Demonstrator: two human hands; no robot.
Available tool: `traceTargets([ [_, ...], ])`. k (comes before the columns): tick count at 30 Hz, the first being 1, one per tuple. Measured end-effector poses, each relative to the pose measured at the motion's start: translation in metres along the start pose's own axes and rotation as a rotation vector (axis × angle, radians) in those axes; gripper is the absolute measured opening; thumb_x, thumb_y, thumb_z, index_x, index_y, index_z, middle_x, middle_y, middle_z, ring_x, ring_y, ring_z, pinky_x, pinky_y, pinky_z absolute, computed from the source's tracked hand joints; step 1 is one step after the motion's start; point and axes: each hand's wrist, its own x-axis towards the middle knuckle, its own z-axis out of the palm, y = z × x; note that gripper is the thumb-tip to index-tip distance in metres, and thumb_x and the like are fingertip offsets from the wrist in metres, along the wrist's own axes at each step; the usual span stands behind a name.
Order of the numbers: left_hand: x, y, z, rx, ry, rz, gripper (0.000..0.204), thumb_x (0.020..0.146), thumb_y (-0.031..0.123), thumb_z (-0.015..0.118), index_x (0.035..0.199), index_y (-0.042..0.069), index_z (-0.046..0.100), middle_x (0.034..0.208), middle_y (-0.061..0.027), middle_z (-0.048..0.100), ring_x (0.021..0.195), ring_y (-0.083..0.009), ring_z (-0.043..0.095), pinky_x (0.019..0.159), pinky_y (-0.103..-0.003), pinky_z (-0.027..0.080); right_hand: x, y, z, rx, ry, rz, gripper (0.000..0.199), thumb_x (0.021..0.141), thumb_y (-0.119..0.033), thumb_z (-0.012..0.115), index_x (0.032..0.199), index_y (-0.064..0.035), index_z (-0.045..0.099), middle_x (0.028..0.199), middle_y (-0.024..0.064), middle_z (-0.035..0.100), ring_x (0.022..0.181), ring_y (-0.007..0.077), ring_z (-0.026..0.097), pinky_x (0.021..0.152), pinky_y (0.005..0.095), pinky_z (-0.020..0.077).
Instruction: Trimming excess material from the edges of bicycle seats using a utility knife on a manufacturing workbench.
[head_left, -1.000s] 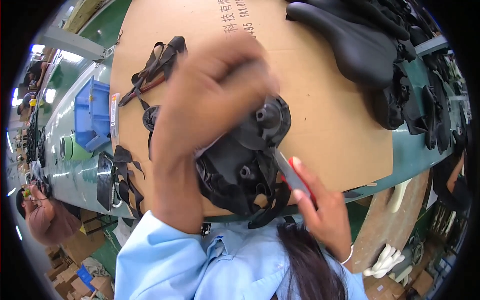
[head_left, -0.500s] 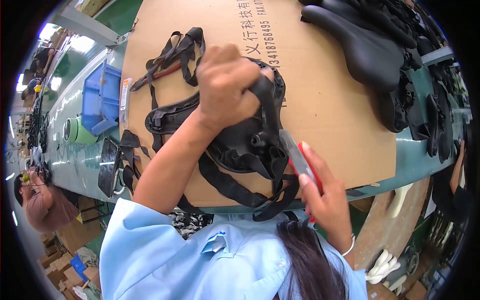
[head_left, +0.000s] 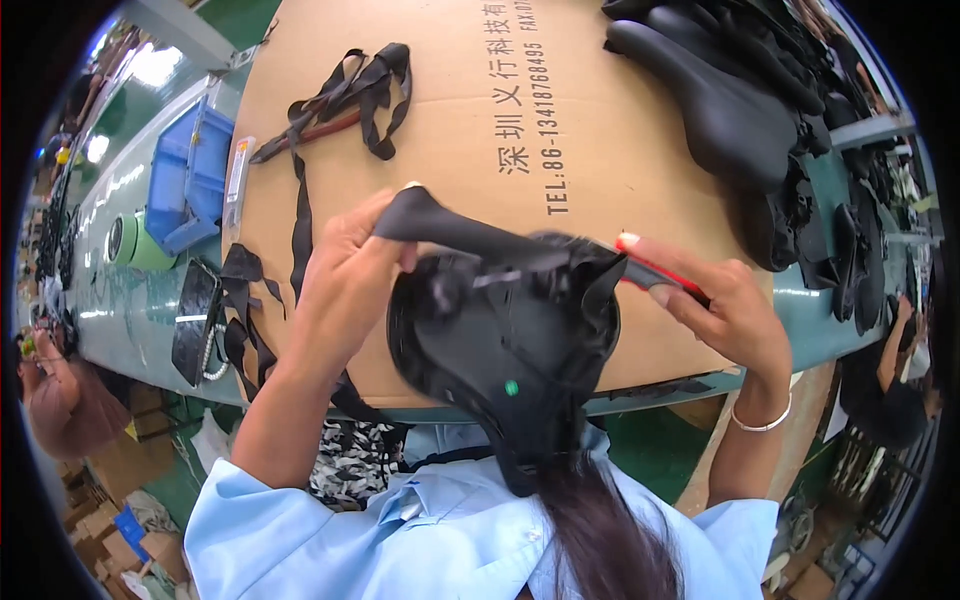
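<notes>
A black bicycle saddle point(head_left: 500, 350) lies underside up at the cardboard's near edge, its narrow nose pointing toward me. My left hand point(head_left: 345, 265) is closed on a strip of black cover material point(head_left: 455, 228), stretched taut across the saddle's wide end. My right hand point(head_left: 725, 305) grips a red utility knife point(head_left: 665, 278) beside the wide end's right corner. The knife's tip meets the black material there, but blur hides whether it is cutting.
Cut black strips point(head_left: 370, 95) lie on the cardboard sheet point(head_left: 450, 130) at the upper left. Several black saddles point(head_left: 710, 110) are piled at right. A blue bin point(head_left: 190, 175), a green round object point(head_left: 140, 243) and a phone point(head_left: 195, 320) stand along the left.
The saddle has turned so its nose points toward me. My left hand moved left and lower, drawing the strip out; my right hand moved right and up with the knife.
</notes>
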Motion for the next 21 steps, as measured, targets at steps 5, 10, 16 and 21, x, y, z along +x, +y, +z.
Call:
traceTargets([
  [5, 0.024, 0.016, 0.038, -0.657, -0.236, 0.189, 0.039, 0.103, 0.033, 0.032, 0.085, 0.002, 0.050, 0.071, -0.0098, 0.052, 0.065, -0.0164, 0.049, 0.060, -0.028, 0.040, 0.005, -0.012, 0.016, -0.098, -0.043, -0.278, 0.050, 0.082, -0.010, 0.063, 0.130, -0.0226, 0.058, 0.093, 0.0099, 0.069, 0.061, 0.0308, 0.061, 0.055, 0.0379, 0.0463],
  [10, 0.066, 0.041, -0.008, -1.007, -0.309, 0.291, 0.034, 0.096, 0.026, 0.032, 0.066, 0.011, 0.036, 0.062, 0.0006, 0.034, 0.053, -0.0081, 0.027, 0.050, -0.024, 0.025, -0.048, -0.056, 0.022, -0.255, -0.079, 0.021, 0.051, 0.081, -0.006, 0.063, 0.132, -0.0120, 0.055, 0.081, 0.0149, 0.068, 0.060, 0.0321, 0.062, 0.056, 0.0367, 0.0464],
  [16, 0.041, 0.081, -0.024, -0.939, -0.057, 0.577, 0.033, 0.093, 0.023, 0.038, 0.062, 0.012, 0.031, 0.061, 0.0018, 0.030, 0.052, -0.0084, 0.024, 0.048, -0.025, 0.024, -0.086, -0.077, 0.049, -0.256, -0.001, 0.288, 0.054, 0.086, -0.007, 0.060, 0.138, -0.0124, 0.047, 0.078, 0.0169, 0.067, 0.059, 0.0319, 0.063, 0.055, 0.0360, 0.0475],
  [21, 0.014, 0.056, -0.090, -1.209, 0.158, 1.004, 0.018, 0.083, 0.017, 0.045, 0.069, 0.006, 0.043, 0.064, -0.0032, 0.039, 0.055, -0.0133, 0.037, 0.054, -0.026, 0.029, -0.118, -0.069, 0.095, 0.096, 0.220, 0.345, 0.053, 0.087, -0.009, 0.061, 0.138, -0.0085, 0.046, 0.094, 0.0185, 0.068, 0.068, 0.0296, 0.067, 0.061, 0.0340, 0.0519],
])
